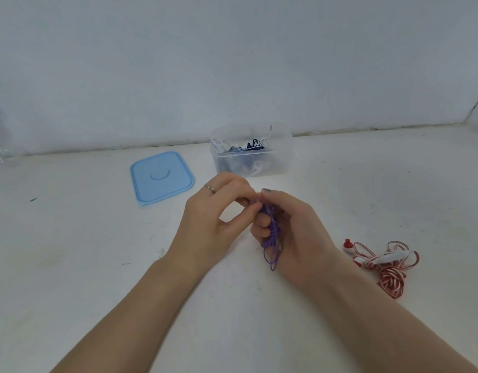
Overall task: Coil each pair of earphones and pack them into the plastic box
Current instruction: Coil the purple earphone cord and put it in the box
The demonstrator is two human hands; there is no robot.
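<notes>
The right hand point(294, 232) grips the coiled purple earphones point(271, 238) while the left hand point(211, 224) pinches their top, above the table point(71, 251).

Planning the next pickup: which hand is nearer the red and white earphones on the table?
Right. The right hand is just left of the red and white earphones; the left hand lies farther left, beyond it.

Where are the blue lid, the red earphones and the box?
blue lid point(162, 176), head view, its flat top.
red earphones point(391, 278), head view, the coiled cord.
box point(279, 165), head view, its front wall.
</notes>
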